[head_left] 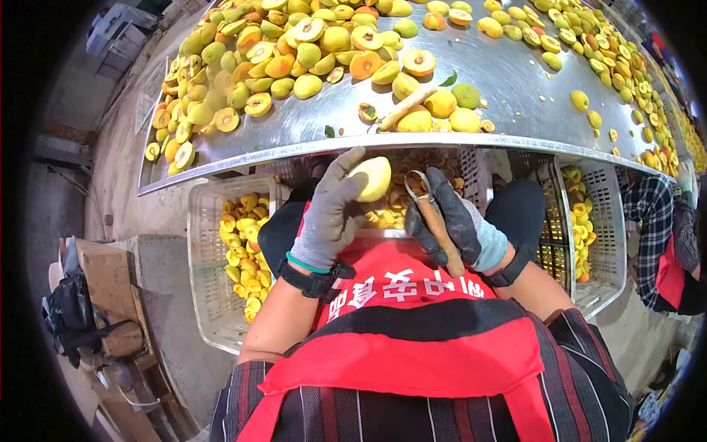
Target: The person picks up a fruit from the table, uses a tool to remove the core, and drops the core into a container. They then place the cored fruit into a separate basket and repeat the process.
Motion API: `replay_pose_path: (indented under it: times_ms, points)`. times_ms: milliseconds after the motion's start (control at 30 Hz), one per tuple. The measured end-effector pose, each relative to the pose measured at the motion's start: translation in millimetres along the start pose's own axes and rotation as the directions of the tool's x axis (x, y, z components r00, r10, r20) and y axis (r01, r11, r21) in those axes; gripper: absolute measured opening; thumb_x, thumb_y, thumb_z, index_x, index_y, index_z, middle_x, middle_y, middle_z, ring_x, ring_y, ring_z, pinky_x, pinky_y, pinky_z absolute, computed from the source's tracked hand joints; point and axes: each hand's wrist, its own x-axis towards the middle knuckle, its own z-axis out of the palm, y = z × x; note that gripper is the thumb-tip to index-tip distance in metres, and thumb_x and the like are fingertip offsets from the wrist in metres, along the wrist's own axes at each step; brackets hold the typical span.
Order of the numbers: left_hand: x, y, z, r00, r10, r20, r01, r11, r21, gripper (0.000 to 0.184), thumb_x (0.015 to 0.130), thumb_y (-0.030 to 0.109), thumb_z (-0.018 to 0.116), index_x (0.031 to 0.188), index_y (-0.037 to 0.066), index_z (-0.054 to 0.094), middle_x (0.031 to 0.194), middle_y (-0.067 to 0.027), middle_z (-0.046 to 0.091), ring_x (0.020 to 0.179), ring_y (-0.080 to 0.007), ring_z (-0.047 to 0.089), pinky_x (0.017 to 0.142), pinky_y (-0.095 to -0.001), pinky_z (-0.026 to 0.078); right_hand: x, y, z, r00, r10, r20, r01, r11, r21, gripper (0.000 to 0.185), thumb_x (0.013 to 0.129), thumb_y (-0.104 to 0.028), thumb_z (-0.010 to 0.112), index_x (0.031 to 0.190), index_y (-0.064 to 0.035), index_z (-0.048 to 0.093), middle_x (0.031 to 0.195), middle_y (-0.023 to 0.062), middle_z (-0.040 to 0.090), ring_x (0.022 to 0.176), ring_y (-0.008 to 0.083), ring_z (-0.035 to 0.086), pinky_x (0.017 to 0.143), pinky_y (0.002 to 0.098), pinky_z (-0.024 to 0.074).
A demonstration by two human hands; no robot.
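Note:
My left hand [324,225], in a grey glove with a teal cuff, grips a pale yellow peach [373,179] between thumb and fingers, just off the table's front edge. Wrapped round the wooden handle of a pitting tool [442,234] is my right hand [458,218], in a dark-palmed glove. A thin metal loop at the tool's top points up towards the peach, apart from it. Below both hands, between my knees, yellow fruit pieces [384,218] lie in a partly hidden container.
A metal table [508,103] bears heaps of whole and halved peaches [294,44] and a second wooden-handled tool [406,108]. White crates of peach halves stand at left [197,272] and right [608,221]. A co-worker's plaid sleeve [642,228] shows far right.

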Motion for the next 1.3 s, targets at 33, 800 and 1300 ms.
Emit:
replay_pose_path:
  times_ms: [33,800,1300]
  points:
    - [0.4,-0.8,1.8,0.994,-0.068,-0.083,0.066,0.997,-0.027,0.048,0.082,0.014,0.063,0.124,0.000,0.043,0.113,-0.0120,0.054,0.089,-0.0153,0.058,0.072,-0.0264,0.051,-2.0,-3.6,6.4,0.998,0.014,0.067,-0.016,1.000,0.019,0.030,0.093,-0.031,0.045,0.102,-0.0030,0.050,0.059,0.0073,0.051,0.039,0.0136,0.046,0.037,0.0243,0.0366]
    - [-3.9,-17.9,13.6,0.912,0.398,0.099,-0.399,0.808,0.433,0.064,0.089,0.053,0.040,0.127,0.000,0.039,0.113,-0.0161,0.054,0.104,-0.0218,0.053,0.092,-0.0335,0.042,5.7,-4.0,41.3,0.908,-0.400,0.123,0.224,0.218,-0.950,0.021,0.082,-0.014,0.054,0.101,-0.0050,0.052,0.083,0.0190,0.049,0.071,0.0346,0.053,0.058,0.0429,0.0440]
    - [-4.6,-13.1,20.0,0.842,0.534,0.072,-0.463,0.649,0.604,0.058,0.093,0.048,0.034,0.123,-0.001,0.042,0.109,-0.0146,0.056,0.101,-0.0202,0.055,0.088,-0.0317,0.045,10.6,-1.1,52.0,0.864,-0.503,0.003,0.103,0.171,-0.980,0.027,0.090,-0.025,0.045,0.098,-0.0003,0.047,0.075,0.0236,0.055,0.070,0.0391,0.058,0.060,0.0465,0.0453]
